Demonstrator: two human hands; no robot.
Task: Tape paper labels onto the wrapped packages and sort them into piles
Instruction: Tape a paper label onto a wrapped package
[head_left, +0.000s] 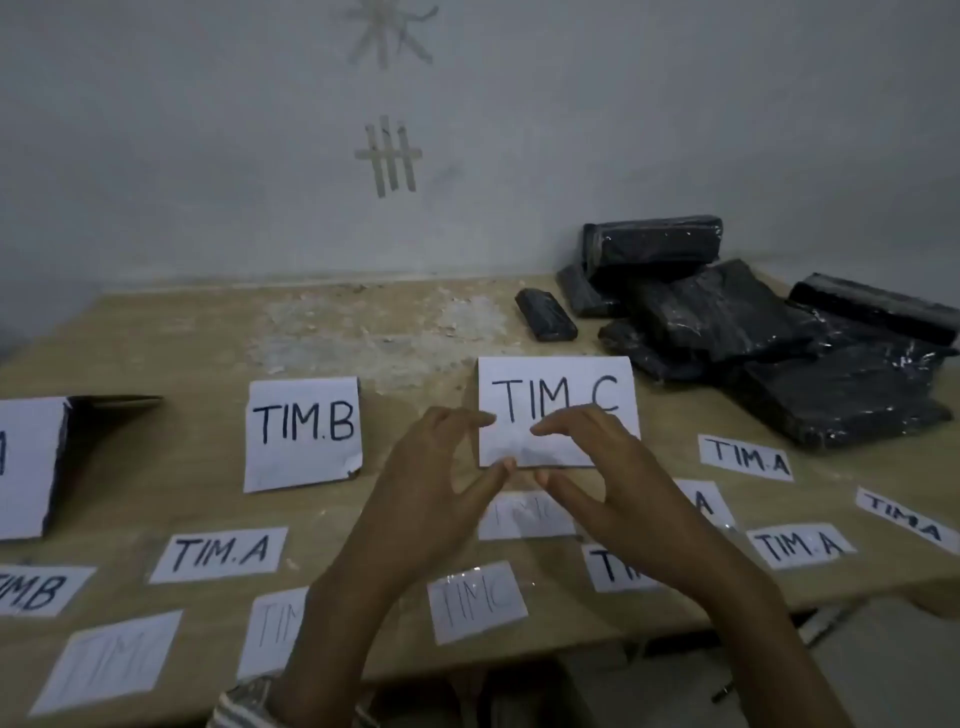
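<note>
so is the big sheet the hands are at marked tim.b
No, that big sheet reads TIM.C; the TIM.B sheet sits apart to its left.

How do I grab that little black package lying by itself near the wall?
Pinch the small black package across its narrow width, near the middle, with fingers coming down from above. It lies flat and slanted on the table, long and thin, so the short way across probably fits a hand best. Come from its left side; the pile of black packages crowds its right.
</note>
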